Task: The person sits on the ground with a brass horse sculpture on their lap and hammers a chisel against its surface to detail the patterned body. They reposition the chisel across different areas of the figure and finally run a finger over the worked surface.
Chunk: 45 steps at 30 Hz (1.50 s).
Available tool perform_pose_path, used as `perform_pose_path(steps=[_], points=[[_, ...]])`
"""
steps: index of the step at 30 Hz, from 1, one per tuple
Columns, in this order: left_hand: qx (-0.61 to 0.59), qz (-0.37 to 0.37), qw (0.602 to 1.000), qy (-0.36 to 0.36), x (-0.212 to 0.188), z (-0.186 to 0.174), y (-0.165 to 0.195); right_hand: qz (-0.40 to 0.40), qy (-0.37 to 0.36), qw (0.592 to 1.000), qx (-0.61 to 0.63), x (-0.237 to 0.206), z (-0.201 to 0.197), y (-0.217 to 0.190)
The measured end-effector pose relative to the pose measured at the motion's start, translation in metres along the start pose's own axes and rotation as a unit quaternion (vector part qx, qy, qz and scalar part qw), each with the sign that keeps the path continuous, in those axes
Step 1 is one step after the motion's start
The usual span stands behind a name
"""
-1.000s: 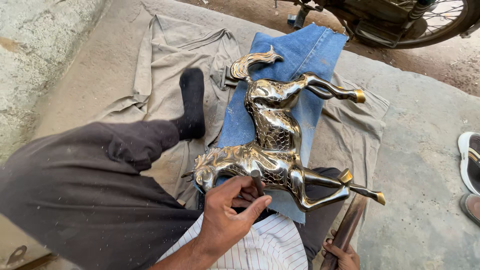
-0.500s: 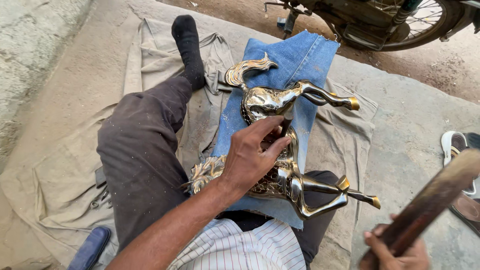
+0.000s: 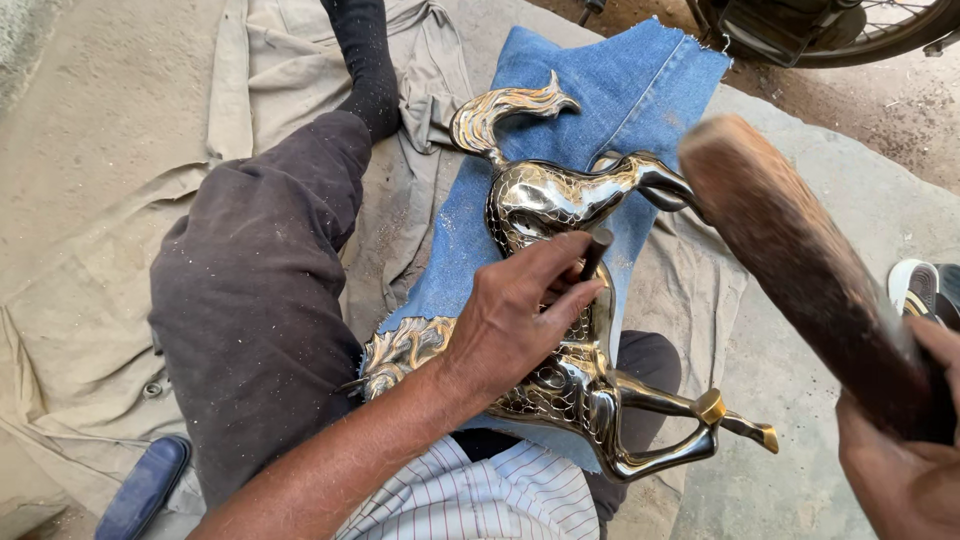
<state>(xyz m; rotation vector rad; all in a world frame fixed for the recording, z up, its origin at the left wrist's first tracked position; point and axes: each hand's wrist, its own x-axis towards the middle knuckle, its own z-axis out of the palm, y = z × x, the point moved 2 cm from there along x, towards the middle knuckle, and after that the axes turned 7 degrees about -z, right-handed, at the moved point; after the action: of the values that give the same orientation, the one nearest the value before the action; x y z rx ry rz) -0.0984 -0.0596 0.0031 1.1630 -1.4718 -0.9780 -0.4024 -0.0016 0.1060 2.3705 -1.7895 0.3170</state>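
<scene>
Fingers of the left hand pinch a small dark punch upright against the metal horse, which lies beneath them on blue denim cloth across the lap. Right of them, the right hand clenches a raised, blurred wooden mallet. Beige cloth covers the ground; a motorcycle wheel stands beyond.
</scene>
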Motion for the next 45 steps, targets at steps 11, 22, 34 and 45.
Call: perform_pose_path(steps=[11, 22, 34, 45], points=[[-0.015, -0.003, 1.000, 0.005, 0.005, 0.002, -0.001, 0.037, -0.110, 0.992, -0.043, 0.053, 0.003, -0.002], [0.033, 0.044, 0.998, 0.011, 0.003, 0.004, 0.002, -0.033, -0.098, 0.994, -0.020, 0.053, 0.001, -0.002], [0.044, 0.044, 0.998, 0.020, -0.003, 0.007, 0.004, -0.043, -0.111, 0.993, -0.025, 0.045, 0.005, 0.023], [0.048, 0.062, 0.995, 0.053, -0.010, 0.004, 0.023, 0.251, -0.116, 0.941, 0.195, -0.035, 0.074, 0.171]])
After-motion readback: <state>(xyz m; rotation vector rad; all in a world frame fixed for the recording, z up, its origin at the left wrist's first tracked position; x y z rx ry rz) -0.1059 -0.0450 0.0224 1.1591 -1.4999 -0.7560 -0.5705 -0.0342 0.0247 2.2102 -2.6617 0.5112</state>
